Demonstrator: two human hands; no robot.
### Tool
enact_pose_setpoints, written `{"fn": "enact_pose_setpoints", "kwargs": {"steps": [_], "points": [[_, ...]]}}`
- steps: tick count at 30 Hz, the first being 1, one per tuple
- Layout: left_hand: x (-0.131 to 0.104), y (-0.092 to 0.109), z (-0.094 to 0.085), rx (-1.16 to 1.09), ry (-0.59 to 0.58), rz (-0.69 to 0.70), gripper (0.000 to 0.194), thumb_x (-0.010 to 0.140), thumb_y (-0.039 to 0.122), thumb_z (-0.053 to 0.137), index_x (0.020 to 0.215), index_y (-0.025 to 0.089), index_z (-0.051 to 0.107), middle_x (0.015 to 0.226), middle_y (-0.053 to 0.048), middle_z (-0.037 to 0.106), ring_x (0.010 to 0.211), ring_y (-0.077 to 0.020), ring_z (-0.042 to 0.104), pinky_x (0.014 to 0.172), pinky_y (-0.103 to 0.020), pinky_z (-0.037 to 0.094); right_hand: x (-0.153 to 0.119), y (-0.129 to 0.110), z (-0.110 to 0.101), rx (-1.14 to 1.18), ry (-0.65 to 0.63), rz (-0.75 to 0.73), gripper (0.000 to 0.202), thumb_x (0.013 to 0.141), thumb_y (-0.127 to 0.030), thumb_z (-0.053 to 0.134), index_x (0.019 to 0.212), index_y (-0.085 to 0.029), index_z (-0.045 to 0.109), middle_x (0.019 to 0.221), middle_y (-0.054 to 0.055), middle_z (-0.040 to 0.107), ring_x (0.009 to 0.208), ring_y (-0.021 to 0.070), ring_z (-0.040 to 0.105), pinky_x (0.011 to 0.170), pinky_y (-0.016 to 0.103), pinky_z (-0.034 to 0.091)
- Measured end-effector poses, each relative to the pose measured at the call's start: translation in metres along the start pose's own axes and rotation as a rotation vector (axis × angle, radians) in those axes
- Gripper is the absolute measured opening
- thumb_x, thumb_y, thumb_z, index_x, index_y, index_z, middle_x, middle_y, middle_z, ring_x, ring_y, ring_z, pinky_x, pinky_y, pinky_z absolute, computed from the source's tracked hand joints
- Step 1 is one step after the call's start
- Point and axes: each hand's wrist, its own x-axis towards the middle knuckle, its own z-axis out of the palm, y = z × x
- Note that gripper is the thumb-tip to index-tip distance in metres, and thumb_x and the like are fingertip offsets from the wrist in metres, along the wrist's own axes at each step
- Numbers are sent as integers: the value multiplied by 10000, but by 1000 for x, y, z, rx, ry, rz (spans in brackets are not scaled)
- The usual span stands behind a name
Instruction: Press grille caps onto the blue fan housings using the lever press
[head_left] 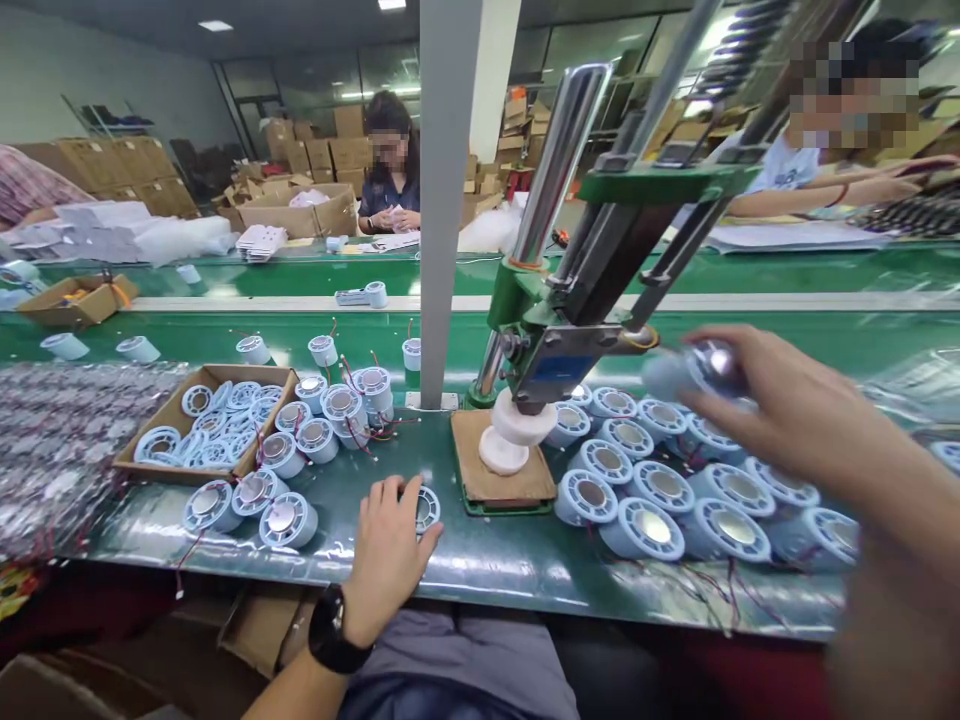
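At the front of the green table, my left hand is wrapped over a light blue ring-faced part, whose slotted rim shows between thumb and fingers. On the right, my right hand grips a light blue cylindrical part with a shiny metal centre, raised above the rows of similar cylinders; it is blurred. Between my hands stands a green hand press, with a white round pad above a white cup on a brown board. No part shows in the cup.
A cardboard box of light blue rings sits at the left beside more cylinders with red wires. Wrapped metal parts lie farther left. A grey post rises behind. Two people work across the table.
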Motion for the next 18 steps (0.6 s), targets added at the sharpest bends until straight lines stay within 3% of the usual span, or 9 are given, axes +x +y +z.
{"fn": "enact_pose_setpoints", "kwargs": {"steps": [2,3,5,7,9,12,14,16,18], "points": [[-2,-1,2,-40,7,47,507,858,204,657,1351,195,543,1263,-128,594,1159,-327,527,936,-486,484,-64,-9,-6,47,-42,-209,457,905,-534,464,1201,-209,588,1068,129,644,817,200,656,694,336,547],[-3,-3,3,-57,17,68,518,854,191,659,1357,203,537,1298,-128,583,1182,-330,515,948,-492,480,-92,-18,-1,85,-104,-285,351,903,-419,495,1189,-244,596,1159,121,627,914,202,675,729,307,565],[-5,-7,7,-79,40,96,494,849,191,671,1330,218,560,1333,-124,577,1204,-342,504,959,-511,475,-134,-44,20,195,-314,-364,349,848,-215,533,1178,-286,620,1286,87,577,1065,181,666,829,256,581],[-6,-13,10,-112,70,107,421,854,201,673,1269,219,603,1313,-119,600,1198,-344,516,969,-525,475,-149,-72,50,311,-516,-358,454,798,-109,521,1191,-304,641,1358,72,525,1161,178,631,940,278,566],[-8,-21,11,-190,102,111,369,867,201,655,1234,211,620,1277,-115,625,1185,-322,545,997,-519,475,-146,-93,78,427,-603,-332,501,776,-63,493,1179,-305,667,1416,72,474,1266,207,565,1049,365,516],[-15,-37,6,-351,147,50,370,888,242,627,1254,201,601,1275,-119,636,1189,-289,585,1044,-495,471,-135,-109,106,581,-573,-347,549,728,-3,449,1117,-294,705,1513,48,376,1413,239,422,1157,449,408],[-24,-46,0,-434,165,-28,412,888,296,632,1286,204,576,1289,-119,640,1185,-283,608,1043,-487,482,-137,-116,118,661,-471,-320,613,728,3,442,1224,-286,655,1553,58,319,1445,236,380,1168,441,399],[-33,-47,-8,-480,165,-72,480,884,323,640,1340,215,533,1299,-116,645,1173,-279,628,1020,-472,506,-146,-125,129,708,-324,-217,640,774,-62,512,1385,-254,524,1540,111,330,1424,241,410,1138,421,443],[-39,-40,-15,-490,146,-26,541,884,306,637,1397,232,480,1316,-106,643,1173,-267,634,1007,-448,521,-156,-135,142,715,-190,-80,663,794,-152,609,1433,-213,446,1457,147,428,1346,244,497,1076,392,507]]}}
